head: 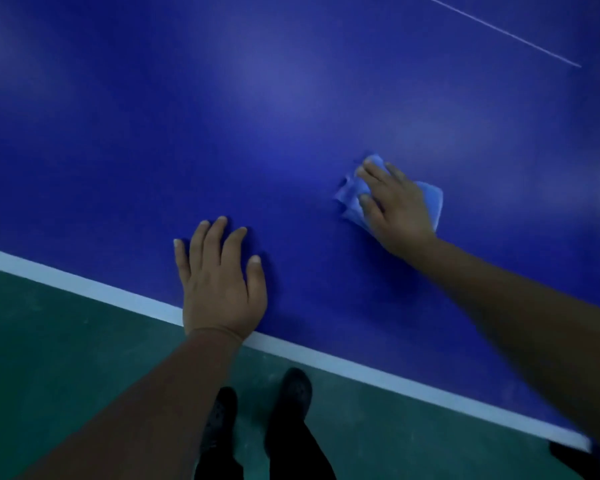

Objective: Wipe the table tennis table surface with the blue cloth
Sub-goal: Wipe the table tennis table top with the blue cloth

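Observation:
The dark blue table tennis table (257,116) fills most of the head view, its white edge stripe running from left down to lower right. A light blue cloth (352,197) lies crumpled on the surface right of centre. My right hand (395,209) lies flat on top of the cloth with fingers spread and straight, pressing it to the table; cloth shows on both sides of the hand. My left hand (220,282) rests palm down on the bare table near the edge stripe, fingers straight and apart, holding nothing.
A thin white line (499,31) crosses the table at the top right. Below the table edge is a green floor (66,358), where my two dark shoes (291,393) stand close to the table. A dark object (568,455) sits at the lower right corner.

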Action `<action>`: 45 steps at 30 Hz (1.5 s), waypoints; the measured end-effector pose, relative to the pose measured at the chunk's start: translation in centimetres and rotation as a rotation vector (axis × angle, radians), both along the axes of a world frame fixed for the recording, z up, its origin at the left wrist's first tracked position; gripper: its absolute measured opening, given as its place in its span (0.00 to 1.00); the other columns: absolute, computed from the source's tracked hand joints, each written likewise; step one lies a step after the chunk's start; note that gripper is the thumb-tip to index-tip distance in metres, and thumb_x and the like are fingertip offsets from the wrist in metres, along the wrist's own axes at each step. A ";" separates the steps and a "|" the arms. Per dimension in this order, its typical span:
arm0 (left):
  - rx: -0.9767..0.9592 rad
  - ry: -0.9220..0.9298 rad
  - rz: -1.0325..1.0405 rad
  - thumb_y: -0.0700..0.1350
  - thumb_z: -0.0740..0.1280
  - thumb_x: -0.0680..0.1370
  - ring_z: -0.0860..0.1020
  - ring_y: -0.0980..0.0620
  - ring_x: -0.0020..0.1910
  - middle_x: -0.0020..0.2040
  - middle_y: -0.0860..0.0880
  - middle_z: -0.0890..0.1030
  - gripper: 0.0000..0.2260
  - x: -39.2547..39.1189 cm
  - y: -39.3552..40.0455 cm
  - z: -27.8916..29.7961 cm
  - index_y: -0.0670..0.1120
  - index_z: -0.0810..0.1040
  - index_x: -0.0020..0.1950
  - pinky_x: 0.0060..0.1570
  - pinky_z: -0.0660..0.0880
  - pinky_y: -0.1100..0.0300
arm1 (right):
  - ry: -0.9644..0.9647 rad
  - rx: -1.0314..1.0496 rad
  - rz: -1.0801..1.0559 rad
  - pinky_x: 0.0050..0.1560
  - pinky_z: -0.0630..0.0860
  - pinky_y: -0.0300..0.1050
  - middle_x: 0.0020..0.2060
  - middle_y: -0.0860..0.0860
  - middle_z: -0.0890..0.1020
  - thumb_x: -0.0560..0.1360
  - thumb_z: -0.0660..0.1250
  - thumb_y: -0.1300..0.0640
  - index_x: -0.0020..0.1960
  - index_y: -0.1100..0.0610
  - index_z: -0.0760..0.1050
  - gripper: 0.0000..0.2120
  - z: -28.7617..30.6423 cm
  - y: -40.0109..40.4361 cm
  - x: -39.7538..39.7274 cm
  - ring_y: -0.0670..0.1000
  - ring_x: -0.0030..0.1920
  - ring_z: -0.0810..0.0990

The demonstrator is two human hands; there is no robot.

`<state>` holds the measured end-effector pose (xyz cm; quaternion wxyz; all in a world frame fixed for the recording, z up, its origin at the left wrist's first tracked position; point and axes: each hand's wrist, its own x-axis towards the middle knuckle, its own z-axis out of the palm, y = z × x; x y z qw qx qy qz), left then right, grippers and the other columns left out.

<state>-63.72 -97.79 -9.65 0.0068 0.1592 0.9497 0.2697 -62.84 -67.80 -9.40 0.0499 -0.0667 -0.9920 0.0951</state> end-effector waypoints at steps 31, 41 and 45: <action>-0.243 0.204 -0.578 0.52 0.55 0.80 0.64 0.36 0.74 0.74 0.39 0.70 0.23 3.1 -2.0 -0.3 0.41 0.74 0.69 0.75 0.47 0.36 | 0.004 -0.045 -0.951 0.54 0.76 0.55 0.62 0.57 0.78 0.77 0.50 0.54 0.66 0.59 0.72 0.23 0.9 -8.2 23.6 0.61 0.59 0.74; -0.141 0.196 -0.626 0.49 0.55 0.80 0.67 0.36 0.73 0.71 0.37 0.72 0.21 3.9 -1.4 0.4 0.38 0.76 0.66 0.75 0.48 0.33 | -0.078 -0.069 -0.806 0.72 0.64 0.58 0.74 0.55 0.68 0.82 0.49 0.49 0.74 0.57 0.65 0.24 -1.2 -10.9 15.9 0.62 0.73 0.64; -0.055 0.164 -0.741 0.48 0.56 0.80 0.66 0.38 0.74 0.71 0.39 0.72 0.21 7.4 3.6 1.2 0.39 0.77 0.65 0.76 0.47 0.35 | -0.032 -0.065 -0.967 0.74 0.63 0.56 0.75 0.53 0.68 0.82 0.53 0.51 0.74 0.57 0.66 0.22 -1.3 -6.0 21.4 0.62 0.75 0.63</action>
